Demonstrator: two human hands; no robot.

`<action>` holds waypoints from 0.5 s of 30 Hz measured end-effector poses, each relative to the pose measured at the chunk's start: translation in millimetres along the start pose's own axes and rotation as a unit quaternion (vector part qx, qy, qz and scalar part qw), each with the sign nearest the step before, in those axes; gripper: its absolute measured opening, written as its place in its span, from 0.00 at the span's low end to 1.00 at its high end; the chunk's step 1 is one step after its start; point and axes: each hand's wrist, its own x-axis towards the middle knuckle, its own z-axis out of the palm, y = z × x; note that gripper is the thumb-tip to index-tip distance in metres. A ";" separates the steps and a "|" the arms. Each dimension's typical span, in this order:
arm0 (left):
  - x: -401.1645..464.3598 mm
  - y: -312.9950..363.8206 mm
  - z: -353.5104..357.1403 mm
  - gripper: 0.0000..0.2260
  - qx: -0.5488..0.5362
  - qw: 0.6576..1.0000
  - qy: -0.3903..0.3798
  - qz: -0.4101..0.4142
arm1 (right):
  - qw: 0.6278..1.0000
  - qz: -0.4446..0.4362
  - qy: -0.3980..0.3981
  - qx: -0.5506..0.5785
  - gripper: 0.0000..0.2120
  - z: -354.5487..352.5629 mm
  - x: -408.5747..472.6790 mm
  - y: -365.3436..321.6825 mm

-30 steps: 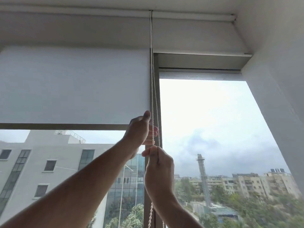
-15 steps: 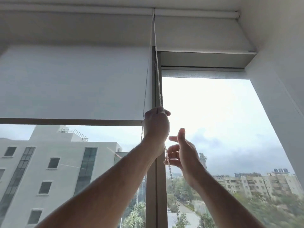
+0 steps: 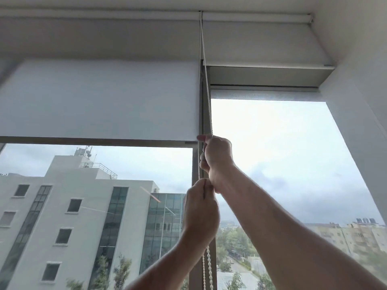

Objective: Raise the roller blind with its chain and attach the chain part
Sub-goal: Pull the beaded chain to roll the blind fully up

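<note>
Standing by the window here, both hands are up on the bead chain (image 3: 208, 97) that hangs down the window frame post (image 3: 195, 168) between the two panes. Right hand (image 3: 217, 158) is the higher one, fist wrapped tight around the chain just at the level of the left blind's bottom bar (image 3: 94, 141). Left hand (image 3: 202, 214) sits directly under it, nearly touching the right wrist, pinching the chain between thumb and fingers with the rest of the fist curled shut. Beaded strands drop out below the left hand and run off the bottom of the view.

Up top the chain goes taut to the headrail (image 3: 104, 14) at the ceiling, right at the gap between the two blinds. Left roller blind (image 3: 98, 99) is down to about the middle of the window. Right roller blind (image 3: 263, 94) is much higher, only a short strip of fabric showing below its housing. Outside there's a pale building (image 3: 88, 206) and grey clouds.
</note>
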 end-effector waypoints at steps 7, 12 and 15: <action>12.7 -22.6 -32.7 0.22 -0.035 0.990 -0.134 0.003 | 0.994 -0.102 0.023 -0.038 0.19 -8.3 -16.0 19.8; 46.1 -25.5 -44.7 0.22 0.009 0.994 -0.059 -0.090 | 0.988 -0.126 0.025 -0.085 0.18 -21.4 -40.6 48.5; 67.8 -6.5 -38.4 0.23 0.044 0.991 -0.077 -0.097 | 0.984 -0.145 0.022 -0.103 0.18 -24.4 -56.4 63.4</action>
